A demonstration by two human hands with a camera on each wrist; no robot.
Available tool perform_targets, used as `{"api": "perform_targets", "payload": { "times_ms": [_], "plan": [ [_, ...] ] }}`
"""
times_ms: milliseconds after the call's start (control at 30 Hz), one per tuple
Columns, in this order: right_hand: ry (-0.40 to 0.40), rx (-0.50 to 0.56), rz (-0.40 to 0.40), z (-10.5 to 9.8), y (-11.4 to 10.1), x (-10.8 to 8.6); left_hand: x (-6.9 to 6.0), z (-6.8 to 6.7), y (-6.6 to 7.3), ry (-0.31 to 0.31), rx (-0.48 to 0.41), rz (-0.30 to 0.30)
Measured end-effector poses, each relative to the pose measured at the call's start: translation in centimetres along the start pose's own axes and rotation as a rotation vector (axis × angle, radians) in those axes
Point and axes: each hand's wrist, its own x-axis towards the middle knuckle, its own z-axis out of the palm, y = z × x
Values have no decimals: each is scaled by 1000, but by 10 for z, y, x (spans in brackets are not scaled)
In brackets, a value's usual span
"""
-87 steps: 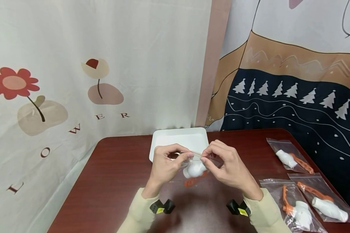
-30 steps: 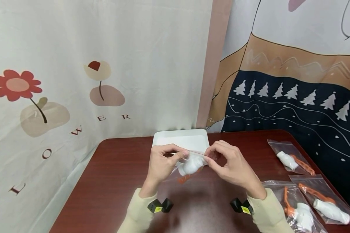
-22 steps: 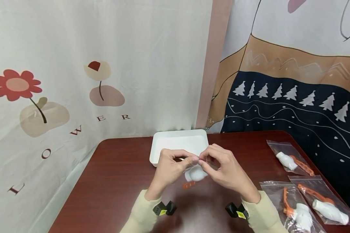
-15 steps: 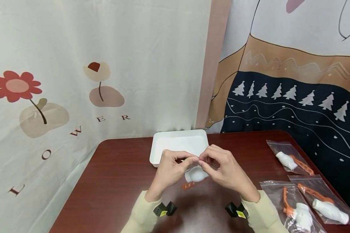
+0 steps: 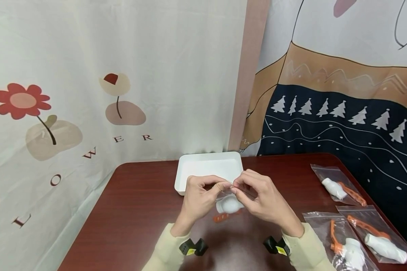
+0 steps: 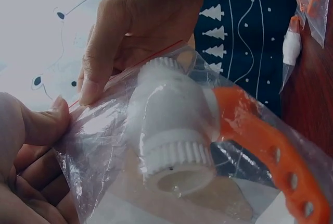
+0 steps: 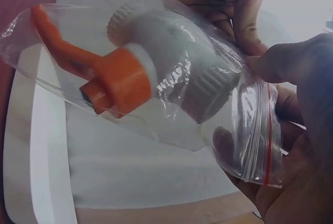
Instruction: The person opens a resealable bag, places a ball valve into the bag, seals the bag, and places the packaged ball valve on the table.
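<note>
Thumb and fingers of my left hand pinch the top edge of a clear zip-lock bag. My right hand pinches the same edge, its fingertips close to the left ones. Inside the bag hangs a plastic ball valve, white with ribbed ends, above the table in front of me. Its orange handle points down and away in the left wrist view. A red line runs along the bag's mouth. Fingers hide part of that edge, so whether it is sealed cannot be told.
A white tray stands behind my hands at the back of the red-brown table. Several bagged valves lie on the right: one bag farther back, another near the right edge, and one beside my right sleeve.
The two hands were apart with the bag's edge stretched between them. My left hand has come rightward, bringing the fingertips together. Over the last half second they barely move.
</note>
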Motion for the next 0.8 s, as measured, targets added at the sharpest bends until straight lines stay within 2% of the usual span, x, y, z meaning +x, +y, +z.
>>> {"api": "perform_targets", "payload": {
  "times_ms": [233, 600, 800],
  "plan": [
    [19, 13, -42, 0, 1, 0, 0, -4, 3, 36, -17, -45],
    [16, 47, -24, -1, 3, -1, 3, -18, 7, 71, -45, -95],
    [7, 25, -28, -3, 4, -1, 5, -27, 8, 120, -55, -107]
  ]
}}
